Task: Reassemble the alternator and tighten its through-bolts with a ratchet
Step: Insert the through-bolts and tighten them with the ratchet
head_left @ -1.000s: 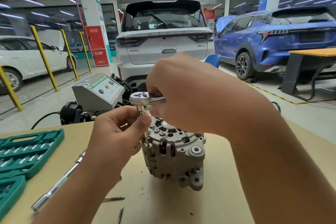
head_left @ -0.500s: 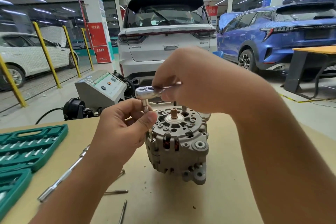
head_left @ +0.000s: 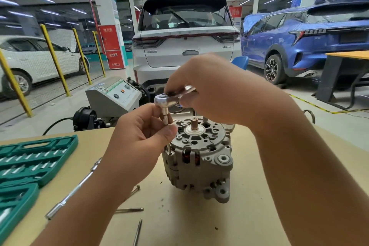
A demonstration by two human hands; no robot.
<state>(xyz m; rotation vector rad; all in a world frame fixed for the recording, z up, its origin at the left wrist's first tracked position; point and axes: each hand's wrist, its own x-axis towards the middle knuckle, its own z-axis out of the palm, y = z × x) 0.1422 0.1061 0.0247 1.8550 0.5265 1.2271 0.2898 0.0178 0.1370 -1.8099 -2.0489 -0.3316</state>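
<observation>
Loose through-bolts [head_left: 129,209] lie nearest on the workbench [head_left: 259,215]; behind them the alternator [head_left: 199,158] stands on end. Left hand [head_left: 137,146] pinches the socket extension [head_left: 166,115], and right hand [head_left: 207,88] grips the ratchet [head_left: 166,99], whose handle has swung rightward since the previous second. Tightening of the left-side bolt appears under way.

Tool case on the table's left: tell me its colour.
Teal green; the tool case shows in the head view, the only one, with silver bits inside.
</observation>
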